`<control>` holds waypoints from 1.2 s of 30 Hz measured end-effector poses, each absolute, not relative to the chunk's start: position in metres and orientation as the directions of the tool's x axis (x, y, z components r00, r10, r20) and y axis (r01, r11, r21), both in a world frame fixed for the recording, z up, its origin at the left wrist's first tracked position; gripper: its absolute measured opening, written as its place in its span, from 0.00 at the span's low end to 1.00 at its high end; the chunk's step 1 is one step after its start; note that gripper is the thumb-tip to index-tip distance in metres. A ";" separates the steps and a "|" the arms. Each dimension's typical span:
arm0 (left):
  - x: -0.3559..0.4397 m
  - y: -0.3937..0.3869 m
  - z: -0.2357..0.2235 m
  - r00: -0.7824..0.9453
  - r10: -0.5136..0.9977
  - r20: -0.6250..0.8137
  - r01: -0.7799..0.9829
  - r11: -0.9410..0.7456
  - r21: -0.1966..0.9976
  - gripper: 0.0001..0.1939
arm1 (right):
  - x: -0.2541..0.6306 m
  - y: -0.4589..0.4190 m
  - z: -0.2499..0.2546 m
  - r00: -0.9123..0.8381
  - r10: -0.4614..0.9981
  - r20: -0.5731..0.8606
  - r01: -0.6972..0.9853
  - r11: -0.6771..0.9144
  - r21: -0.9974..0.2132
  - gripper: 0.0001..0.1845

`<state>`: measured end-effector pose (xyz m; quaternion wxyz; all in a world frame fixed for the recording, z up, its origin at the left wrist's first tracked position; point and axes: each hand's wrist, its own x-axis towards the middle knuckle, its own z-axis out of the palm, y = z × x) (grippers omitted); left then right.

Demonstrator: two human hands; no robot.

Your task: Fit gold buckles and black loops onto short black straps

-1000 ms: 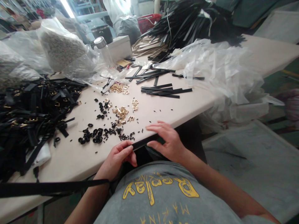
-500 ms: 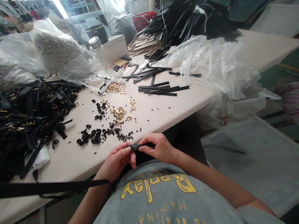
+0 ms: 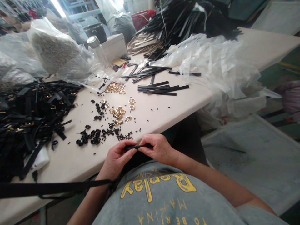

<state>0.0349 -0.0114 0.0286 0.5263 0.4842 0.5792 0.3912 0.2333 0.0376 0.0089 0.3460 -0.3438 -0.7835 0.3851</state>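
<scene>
Pale table spans mid-frame. Lower centre: left hand and right hand keep fingers clamped on 1 black strip.

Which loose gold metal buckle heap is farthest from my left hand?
The gold buckle heap beside the crumpled clear plastic; other loose buckles lie nearer your left hand.

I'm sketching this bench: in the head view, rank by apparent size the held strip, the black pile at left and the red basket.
1. Black pile
2. Red basket
3. Held strip, visible part only
</scene>
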 end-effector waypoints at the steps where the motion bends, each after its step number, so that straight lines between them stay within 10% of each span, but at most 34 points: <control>1: 0.034 -0.011 0.030 0.035 0.983 -0.182 0.216 0.170 0.961 0.12 | 0.233 0.037 0.010 -0.534 0.786 0.311 0.292 0.517 -0.805 0.03; 20: 0.020 -0.007 0.026 -0.135 0.968 0.213 0.133 -0.195 0.972 0.09 | 0.237 0.045 0.005 -0.459 0.809 0.367 0.419 0.562 -0.714 0.06; 28: 0.014 -0.005 0.026 0.025 0.972 -0.233 0.206 0.223 0.953 0.13 | 0.239 0.044 0.012 -0.490 0.729 0.477 0.301 0.656 -0.692 0.07; 36: 0.021 -0.005 0.024 0.049 0.966 -0.252 0.057 0.250 0.967 0.16 | 0.219 0.042 0.017 -0.509 0.668 0.543 0.251 0.719 -0.648 0.08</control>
